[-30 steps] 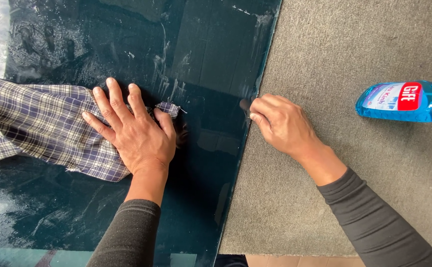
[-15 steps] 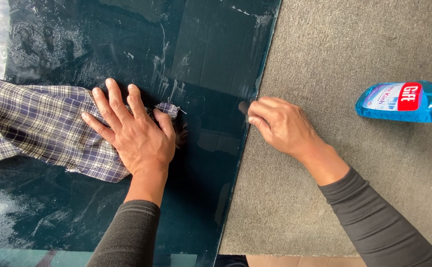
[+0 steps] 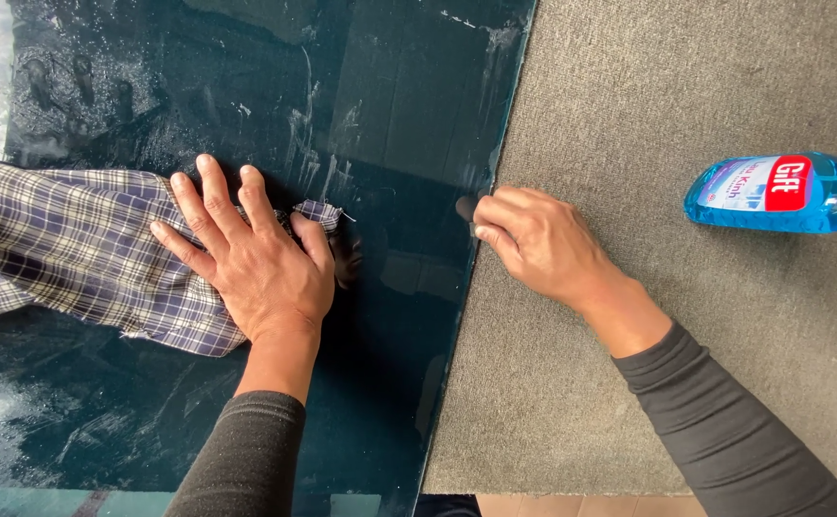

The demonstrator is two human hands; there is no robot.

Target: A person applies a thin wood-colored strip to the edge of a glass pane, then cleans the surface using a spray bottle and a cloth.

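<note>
Low in the frame I see two dark grey long sleeves entering from the bottom edge, one near centre, one at lower right.

My left hand [image 3: 260, 263] lies palm down, fingers [image 3: 210, 191] spread wide and flat, pressing on the blue-and-white checked cotton cloth [image 3: 64, 249]. The cloth is bunched at centre left and runs off the left edge. It lies on the dark teal glass sheet [image 3: 380, 115], which fills the left and centre of the frame and is streaked with wet smears and white residue.

My right hand [image 3: 538, 244] sits at centre frame on the right edge of the glass sheet, fingers curled in narrow, closed on a small dark object [image 3: 465, 208] held against that edge. I cannot tell what the object is; only its tip shows.

The glass lies on a grey carpeted surface [image 3: 629, 96] filling the right half. At upper right, well apart from both hands, a blue transparent plastic spray bottle [image 3: 772, 191] with a red-and-white label lies on its side.
</note>
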